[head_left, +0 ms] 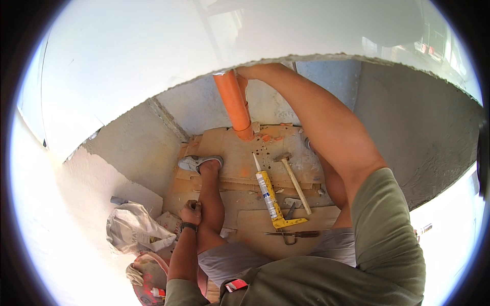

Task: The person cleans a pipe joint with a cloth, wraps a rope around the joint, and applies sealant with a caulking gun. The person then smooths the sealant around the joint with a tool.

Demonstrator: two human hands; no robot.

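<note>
At the jagged edge of the white tiled slab, my right hand point(243, 75) is closed against the upper part of an orange plastic pipe point(234, 100). Most of its fingers are hidden behind the pipe. The pipe stands tilted, its lower end near the floor. Beside my left shin, my left hand point(191, 211) is curled closed, and what it may hold does not show. Between my legs lie a yellow caulking gun point(279, 219) with a sealant cartridge point(266, 191) in it and a hammer point(296, 183) with a wooden handle.
Cardboard sheets point(214, 140) cover the floor, with orange shards point(266, 137) near the pipe's foot. A dark-handled tool point(306, 234) lies by the caulking gun. To my left are a crumpled white sack point(133, 224) and a reddish bucket point(148, 273). The slab point(153, 46) overhangs the recess.
</note>
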